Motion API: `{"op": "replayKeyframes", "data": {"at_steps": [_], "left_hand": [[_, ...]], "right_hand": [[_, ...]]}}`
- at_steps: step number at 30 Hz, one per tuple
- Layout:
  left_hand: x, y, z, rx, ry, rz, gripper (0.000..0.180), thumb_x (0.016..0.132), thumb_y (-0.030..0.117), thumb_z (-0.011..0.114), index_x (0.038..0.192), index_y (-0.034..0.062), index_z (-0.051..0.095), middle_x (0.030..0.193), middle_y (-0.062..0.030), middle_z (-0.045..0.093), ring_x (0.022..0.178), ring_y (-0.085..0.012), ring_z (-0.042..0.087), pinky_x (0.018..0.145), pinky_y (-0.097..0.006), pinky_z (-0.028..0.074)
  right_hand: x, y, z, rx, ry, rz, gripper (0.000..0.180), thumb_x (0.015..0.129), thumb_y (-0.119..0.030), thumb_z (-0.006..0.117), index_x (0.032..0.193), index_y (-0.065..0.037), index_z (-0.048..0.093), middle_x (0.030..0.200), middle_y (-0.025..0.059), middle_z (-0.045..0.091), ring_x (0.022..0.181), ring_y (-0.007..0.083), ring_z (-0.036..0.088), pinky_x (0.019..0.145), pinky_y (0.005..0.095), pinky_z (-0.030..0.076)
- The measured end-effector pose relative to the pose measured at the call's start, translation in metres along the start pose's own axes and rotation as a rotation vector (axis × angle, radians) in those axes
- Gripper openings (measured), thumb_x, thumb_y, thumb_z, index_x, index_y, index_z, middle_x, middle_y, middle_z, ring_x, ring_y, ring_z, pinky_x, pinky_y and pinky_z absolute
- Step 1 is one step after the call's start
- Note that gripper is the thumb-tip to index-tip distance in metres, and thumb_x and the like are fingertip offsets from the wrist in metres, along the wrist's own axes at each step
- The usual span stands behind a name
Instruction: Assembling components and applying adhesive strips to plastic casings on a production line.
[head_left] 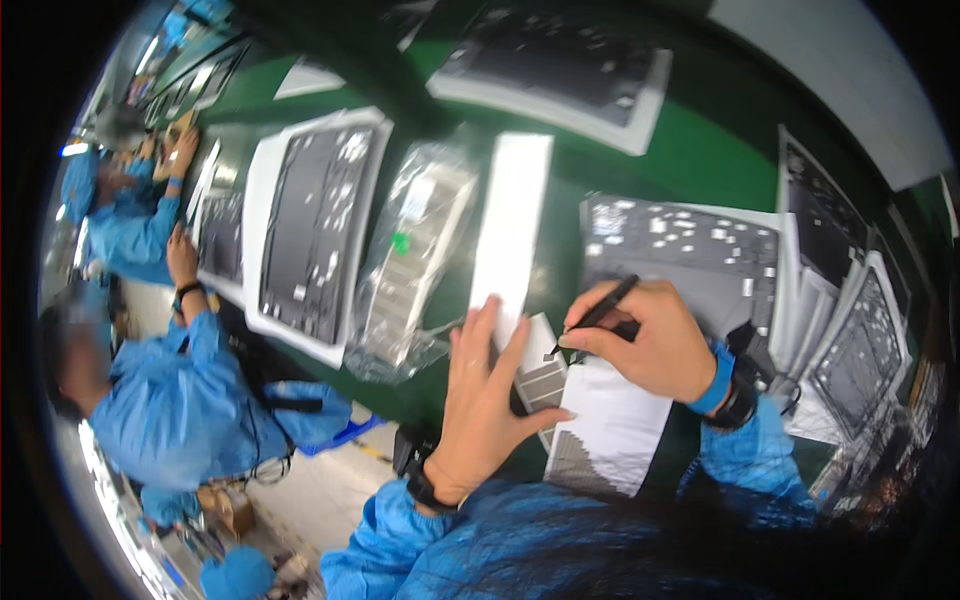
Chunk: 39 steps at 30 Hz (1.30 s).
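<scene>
**Black Pen-Like Tool (607,303) Poised Between Our Hands**

We pinch the tool in our right hand (650,340), its tip at a small dark square near the upper end of a sheet of grey rectangular stickers (543,385); whether they touch, we cannot tell. Our left hand (478,400) lies spread beside that sheet, fingertips at the near end of a long white strip (514,215). Below our right hand sits white paper (622,405). Beyond it on our green desk (715,150) rests a white-flecked dark panel (690,240); left of our left hand, a clear plastic bag (415,265).
</scene>
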<state>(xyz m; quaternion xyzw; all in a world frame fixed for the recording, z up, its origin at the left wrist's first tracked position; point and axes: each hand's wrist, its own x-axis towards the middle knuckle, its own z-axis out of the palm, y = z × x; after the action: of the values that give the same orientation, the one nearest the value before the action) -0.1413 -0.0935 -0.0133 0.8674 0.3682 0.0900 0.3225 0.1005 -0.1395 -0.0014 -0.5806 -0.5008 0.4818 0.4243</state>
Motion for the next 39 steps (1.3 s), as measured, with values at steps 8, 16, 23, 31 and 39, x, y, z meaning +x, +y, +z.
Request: {"op": "replayKeyframes", "data": {"at_steps": [8, 16, 23, 31, 39], "left_hand": [[0.059, 0.091, 0.059, -0.021, -0.150, 0.467, 0.080, 0.084, 0.032, 0.086, 0.153, 0.0049, 0.053, 0.164, -0.0203, 0.042, 0.151, -0.0427, 0.040, 0.124, -0.059, 0.034], [0.122, 0.138, 0.125, 0.118, -0.164, 0.585, 0.081, 0.087, 0.029, 0.082, 0.152, -0.0075, 0.048, 0.167, -0.0191, 0.036, 0.153, -0.0391, 0.038, 0.126, -0.056, 0.033], [0.122, 0.141, 0.123, 0.180, -0.207, 0.531, 0.083, 0.087, 0.028, 0.083, 0.150, -0.0118, 0.047, 0.166, -0.0192, 0.034, 0.149, -0.0409, 0.040, 0.125, -0.059, 0.033], [0.124, 0.138, 0.119, 0.205, -0.237, 0.515, 0.086, 0.087, 0.027, 0.081, 0.155, -0.0092, 0.042, 0.165, -0.0207, 0.035, 0.149, -0.0423, 0.040, 0.125, -0.060, 0.031], [0.123, 0.146, 0.124, 0.206, -0.225, 0.525, 0.086, 0.087, 0.026, 0.080, 0.156, -0.0066, 0.042, 0.163, -0.0207, 0.038, 0.148, -0.0425, 0.041, 0.125, -0.062, 0.030]], "right_hand": [[-0.072, 0.061, -0.068, 0.244, 1.347, 0.007, 0.021, 0.102, -0.012, 0.076, 0.113, 0.005, 0.070, 0.100, 0.0071, 0.075, 0.093, 0.0097, 0.068, 0.086, 0.0247, 0.053], [-0.086, 0.079, -0.079, 0.104, 1.497, 0.096, 0.020, 0.102, -0.013, 0.075, 0.112, 0.003, 0.069, 0.095, 0.0051, 0.072, 0.085, 0.0084, 0.064, 0.076, 0.0239, 0.050], [-0.081, 0.077, -0.071, -0.041, 1.503, 0.145, 0.020, 0.101, -0.016, 0.077, 0.108, 0.002, 0.071, 0.086, 0.0072, 0.073, 0.078, 0.0099, 0.066, 0.070, 0.0267, 0.051], [-0.074, 0.091, -0.065, -0.225, 1.478, 0.126, 0.014, 0.102, -0.008, 0.075, 0.108, 0.004, 0.071, 0.091, 0.0095, 0.076, 0.083, 0.0119, 0.073, 0.076, 0.0264, 0.058], [-0.080, 0.079, -0.068, -0.279, 1.492, 0.134, 0.019, 0.099, -0.013, 0.076, 0.107, 0.003, 0.072, 0.098, 0.0183, 0.077, 0.091, 0.0278, 0.078, 0.084, 0.0367, 0.061]]}}
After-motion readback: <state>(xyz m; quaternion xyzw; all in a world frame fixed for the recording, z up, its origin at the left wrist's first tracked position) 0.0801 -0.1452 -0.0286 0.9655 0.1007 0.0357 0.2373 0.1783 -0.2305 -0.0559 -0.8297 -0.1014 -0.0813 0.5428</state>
